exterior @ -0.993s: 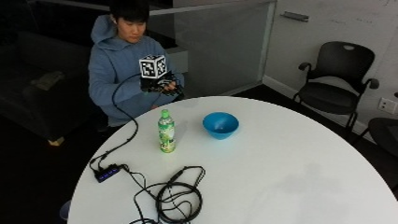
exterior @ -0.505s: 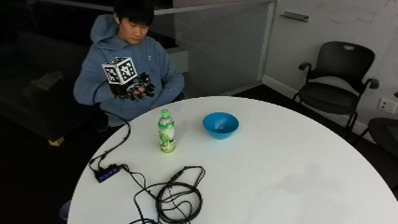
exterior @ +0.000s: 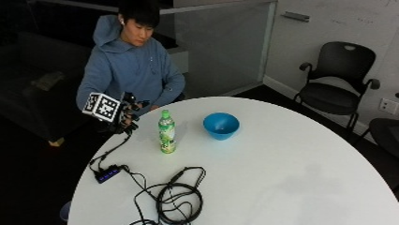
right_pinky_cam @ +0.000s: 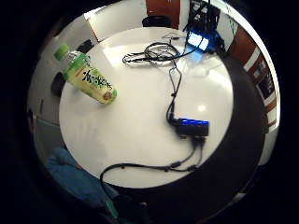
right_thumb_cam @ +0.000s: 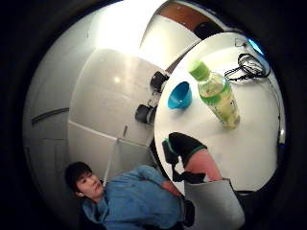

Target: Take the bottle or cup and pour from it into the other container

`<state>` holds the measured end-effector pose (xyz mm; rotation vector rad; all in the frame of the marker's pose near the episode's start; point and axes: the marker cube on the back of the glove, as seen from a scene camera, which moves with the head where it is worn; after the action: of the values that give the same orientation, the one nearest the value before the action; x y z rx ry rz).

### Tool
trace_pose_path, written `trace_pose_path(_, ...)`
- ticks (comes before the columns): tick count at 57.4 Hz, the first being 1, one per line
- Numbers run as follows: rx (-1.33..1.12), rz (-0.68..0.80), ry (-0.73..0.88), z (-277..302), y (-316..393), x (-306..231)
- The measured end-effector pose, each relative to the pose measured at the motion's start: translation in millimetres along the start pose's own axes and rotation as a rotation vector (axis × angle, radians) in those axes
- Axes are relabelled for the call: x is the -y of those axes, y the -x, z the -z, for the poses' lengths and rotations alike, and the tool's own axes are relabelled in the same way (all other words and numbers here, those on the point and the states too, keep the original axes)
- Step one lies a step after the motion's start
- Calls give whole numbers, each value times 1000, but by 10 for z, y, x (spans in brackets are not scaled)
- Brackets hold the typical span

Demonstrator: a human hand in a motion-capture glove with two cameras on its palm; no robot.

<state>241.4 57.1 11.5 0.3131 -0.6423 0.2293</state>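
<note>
The person's black-gloved right hand [exterior: 129,114] has travelled — a second ago it was raised in front of the chest, well behind the round white table [exterior: 280,154]; half a second ago it had swung out toward the person's right side. Now it has come lower and forward, hanging just off the table's edge, level with the green-capped, green-labelled clear plastic bottle [exterior: 166,132] — near it, not touching.

Gloved right hand [exterior: 129,114] raised, fingers loosely curled, holding nothing
</note>
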Motion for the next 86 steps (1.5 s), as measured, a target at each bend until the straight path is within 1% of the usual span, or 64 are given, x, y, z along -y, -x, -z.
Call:
trace_pose_path(7, 152, -28, -25, -198, -166, 110)
trace_pose_path(16, 267, -48, -18, -488, -217, 167)
trace_pose_path(27, 449, -56, -5, -895, -195, 291)
trace_pose_path(42, 658, -64, -54, -1326, -130, 484)
trace_pose_path(56, 665, -28, -194, -1514, -78, 584)
trace_pose_path(63, 670, -55, -251, -1578, -21, 664)
trace_pose_path(69, 646, -59, -247, -1628, 42, 722)
trace_pose_path(75, 609, -99, -212, -1632, 138, 831)
trace_pose_path(78, 567, -95, -199, -1635, 190, 884)
trace_pose_path(86, 416, -96, -89, -1517, 413, 1132)
